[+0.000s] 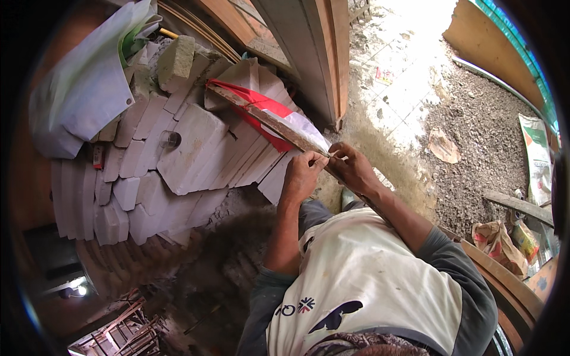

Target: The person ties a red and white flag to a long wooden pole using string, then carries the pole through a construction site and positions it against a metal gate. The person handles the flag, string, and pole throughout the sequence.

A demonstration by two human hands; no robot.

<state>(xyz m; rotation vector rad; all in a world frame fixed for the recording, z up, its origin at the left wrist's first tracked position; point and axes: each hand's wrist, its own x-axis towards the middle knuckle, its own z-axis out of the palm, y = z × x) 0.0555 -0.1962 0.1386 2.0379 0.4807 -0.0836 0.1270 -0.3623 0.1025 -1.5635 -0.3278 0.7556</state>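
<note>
A red and white cloth flag [276, 109] lies along a long, rough wooden stick [267, 121], which slants from the pale block pile down past my hands. The red cloth is fastened near the stick's far end. At the white cloth's near corner, my left hand [304, 175] has its fingers closed in a pinch. My right hand [354, 171] pinches the same corner from the other side, against the stick. The fingertips of both hands almost meet, hiding whatever fine tie or knot may be between them. Below them the stick passes under my right forearm.
Stacked pale blocks [193, 148] fill the left, with a whitish sheet [83, 83] draped over their far end. A wooden door frame [323, 59] stands ahead. Gravel [469, 113], a plank [518, 207] and a crumpled brown bag [497, 246] lie to the right.
</note>
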